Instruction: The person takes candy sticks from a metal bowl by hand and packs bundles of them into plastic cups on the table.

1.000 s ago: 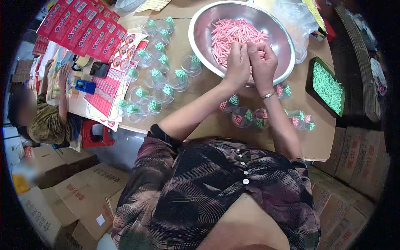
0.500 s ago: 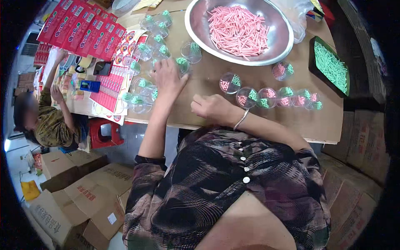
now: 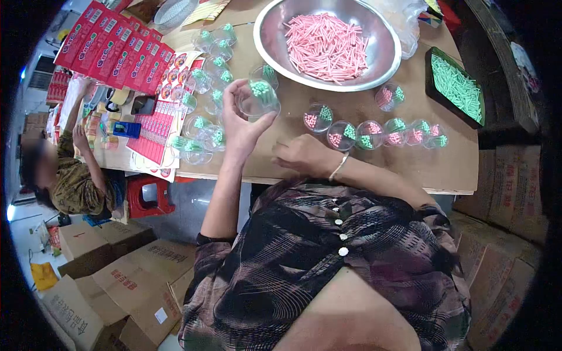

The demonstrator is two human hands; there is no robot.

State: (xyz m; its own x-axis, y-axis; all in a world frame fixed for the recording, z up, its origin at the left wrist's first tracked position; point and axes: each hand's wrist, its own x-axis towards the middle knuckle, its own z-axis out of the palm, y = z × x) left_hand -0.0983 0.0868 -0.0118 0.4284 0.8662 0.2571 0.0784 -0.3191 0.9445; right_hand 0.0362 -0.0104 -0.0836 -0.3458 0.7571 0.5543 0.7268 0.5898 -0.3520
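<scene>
Now the left hand (image 3: 240,130) curves its fingers around a cup (image 3: 254,106) of green sticks (image 3: 261,90) over the table (image 3: 380,169), while the right hand (image 3: 307,155) curls nearby, its contents, if any, hidden. Beyond stand other cups (image 3: 318,118), a bowl (image 3: 389,50) of pink sticks (image 3: 325,47) and a tray (image 3: 435,96).

The single head-worn camera looked forward and steeply down, over the wearer's shirt (image 3: 275,245), onto the counter (image 3: 427,169) close in front.

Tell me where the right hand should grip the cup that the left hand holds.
The clear cup is probably best gripped by its exposed right wall, from the right: the left hand covers its left and near sides, leaving that rounded side bare.
</scene>
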